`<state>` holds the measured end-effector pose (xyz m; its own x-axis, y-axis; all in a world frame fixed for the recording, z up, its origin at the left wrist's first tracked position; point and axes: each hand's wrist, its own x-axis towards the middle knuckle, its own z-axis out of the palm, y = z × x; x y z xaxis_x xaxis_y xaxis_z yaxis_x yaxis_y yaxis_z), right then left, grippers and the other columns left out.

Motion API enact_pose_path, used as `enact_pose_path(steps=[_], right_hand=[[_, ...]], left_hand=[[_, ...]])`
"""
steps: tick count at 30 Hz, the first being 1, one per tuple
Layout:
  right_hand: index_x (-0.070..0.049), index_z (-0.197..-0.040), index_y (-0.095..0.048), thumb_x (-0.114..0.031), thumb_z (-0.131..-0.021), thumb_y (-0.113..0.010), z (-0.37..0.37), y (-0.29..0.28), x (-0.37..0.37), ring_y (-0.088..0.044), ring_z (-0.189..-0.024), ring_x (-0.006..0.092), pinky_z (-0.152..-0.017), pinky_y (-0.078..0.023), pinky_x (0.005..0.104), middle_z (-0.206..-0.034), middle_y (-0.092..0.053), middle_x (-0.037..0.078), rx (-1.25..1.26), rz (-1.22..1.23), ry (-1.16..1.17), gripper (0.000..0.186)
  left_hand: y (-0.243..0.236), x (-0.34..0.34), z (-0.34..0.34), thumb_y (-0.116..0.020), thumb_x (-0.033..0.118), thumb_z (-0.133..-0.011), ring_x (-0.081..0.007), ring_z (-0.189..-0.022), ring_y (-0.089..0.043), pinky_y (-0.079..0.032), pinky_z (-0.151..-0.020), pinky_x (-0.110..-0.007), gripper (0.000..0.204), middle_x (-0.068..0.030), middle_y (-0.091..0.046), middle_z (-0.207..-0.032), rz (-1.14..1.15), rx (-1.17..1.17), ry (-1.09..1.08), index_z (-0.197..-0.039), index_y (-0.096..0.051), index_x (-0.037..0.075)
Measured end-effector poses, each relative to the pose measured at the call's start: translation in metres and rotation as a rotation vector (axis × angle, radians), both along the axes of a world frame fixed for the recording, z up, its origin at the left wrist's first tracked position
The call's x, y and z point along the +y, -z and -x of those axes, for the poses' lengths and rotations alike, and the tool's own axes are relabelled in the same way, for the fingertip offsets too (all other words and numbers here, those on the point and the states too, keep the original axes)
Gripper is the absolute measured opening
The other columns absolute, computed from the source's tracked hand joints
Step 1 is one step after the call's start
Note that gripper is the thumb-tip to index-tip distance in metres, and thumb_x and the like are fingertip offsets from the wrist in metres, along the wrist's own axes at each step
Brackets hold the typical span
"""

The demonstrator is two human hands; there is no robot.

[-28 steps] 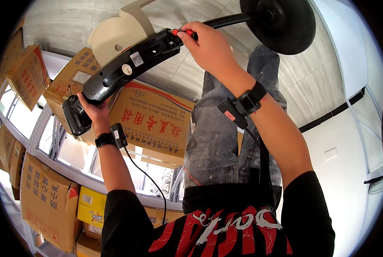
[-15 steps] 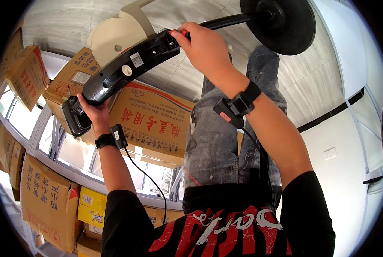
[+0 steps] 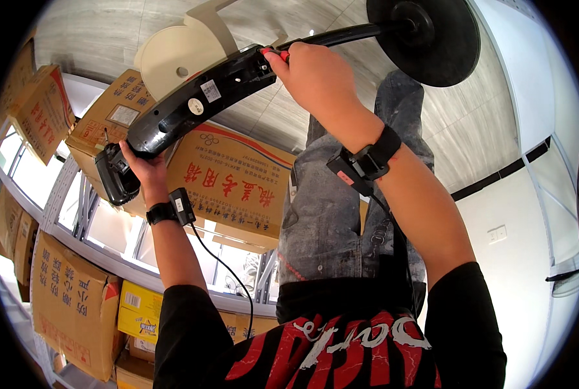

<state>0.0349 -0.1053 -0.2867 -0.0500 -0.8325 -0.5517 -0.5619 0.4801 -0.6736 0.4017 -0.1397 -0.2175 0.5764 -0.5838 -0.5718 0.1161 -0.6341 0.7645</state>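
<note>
A long curved black plastic housing (image 3: 179, 111) slants across the upper middle, with two pale labels on its side. At its lower left end my left hand (image 3: 148, 174) is closed round it, beside a smaller black piece (image 3: 114, 178) with a metal bit sticking up. My right hand (image 3: 322, 81) is closed on a small red-and-black-handled tool (image 3: 284, 54), at the housing's upper right end; the tool's working tip is hidden, so its exact kind cannot be told. Beyond that hand runs a black pole (image 3: 354, 32) to a round black base (image 3: 442, 55).
Behind the housing stands a beige plastic part (image 3: 173, 55) with a round disc. Printed cardboard boxes (image 3: 228, 178) and a yellow box (image 3: 138, 310) fill the metal shelving (image 3: 95, 249) on the left. A white wall (image 3: 497, 279) rises on the right. Cables hang from both wrist straps.
The housing, pole and base have shifted very slightly to the right along with both hands. My right hand has turned a little and sits slightly lower; both grips stay closed.
</note>
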Motion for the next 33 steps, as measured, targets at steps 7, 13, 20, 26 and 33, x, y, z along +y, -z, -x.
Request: enact_pose_path(steps=[7,13,20,26,33], right_hand=[[-0.001,-0.086,-0.061,-0.032,-0.092,-0.060,-0.001,0.003,0.001,-0.064,-0.069,0.0347,-0.060,-0.051,0.0443,-0.073,-0.065,0.016,-0.081,0.019,-0.024,0.031],[-0.001,-0.087,-0.061,-0.025,-0.090,-0.061,-0.006,0.025,0.010,-0.065,-0.070,0.0347,-0.060,-0.052,0.0441,-0.070,-0.064,0.015,-0.041,0.371,-0.026,0.024],[-0.004,-0.085,-0.061,-0.025,-0.089,-0.062,0.001,-0.002,-0.008,-0.067,-0.072,0.0321,-0.058,-0.053,0.0426,-0.071,-0.065,0.013,0.023,-0.080,-0.073,0.022],[-0.002,-0.084,-0.059,-0.028,-0.090,-0.062,-0.009,0.026,0.002,-0.066,-0.063,0.0325,-0.055,-0.052,0.0416,-0.064,-0.065,0.011,0.067,0.567,-0.002,0.027],[-0.004,-0.089,-0.057,-0.017,-0.086,-0.063,0.000,-0.004,-0.012,-0.064,-0.078,0.0315,-0.059,-0.052,0.0440,-0.076,-0.062,0.013,0.030,-0.050,-0.109,0.015]], left_hand=[[0.000,0.000,-0.005,-0.058,0.050,-0.091,-0.0217,-0.111,-0.060,-0.050,-0.094,-0.040,0.049,-0.0030,-0.061,-0.122,0.004,-0.003,0.006,-0.123,-0.056,0.013],[-0.001,-0.002,0.002,-0.053,0.050,-0.094,-0.0219,-0.116,-0.057,-0.049,-0.097,-0.042,0.047,-0.0030,-0.059,-0.125,-0.012,-0.041,-0.004,-0.124,-0.054,0.014],[-0.001,-0.001,0.004,-0.053,0.051,-0.094,-0.0224,-0.117,-0.057,-0.049,-0.097,-0.044,0.047,-0.0035,-0.059,-0.125,-0.013,-0.017,0.015,-0.125,-0.054,0.015],[-0.002,-0.004,0.005,-0.055,0.050,-0.093,-0.0230,-0.116,-0.057,-0.048,-0.098,-0.042,0.049,-0.0045,-0.059,-0.125,-0.010,-0.017,-0.025,-0.126,-0.054,0.013],[0.000,-0.001,0.004,-0.056,0.049,-0.093,-0.0225,-0.115,-0.057,-0.046,-0.099,-0.039,0.050,-0.0047,-0.060,-0.125,0.010,-0.020,-0.031,-0.125,-0.054,0.010]])
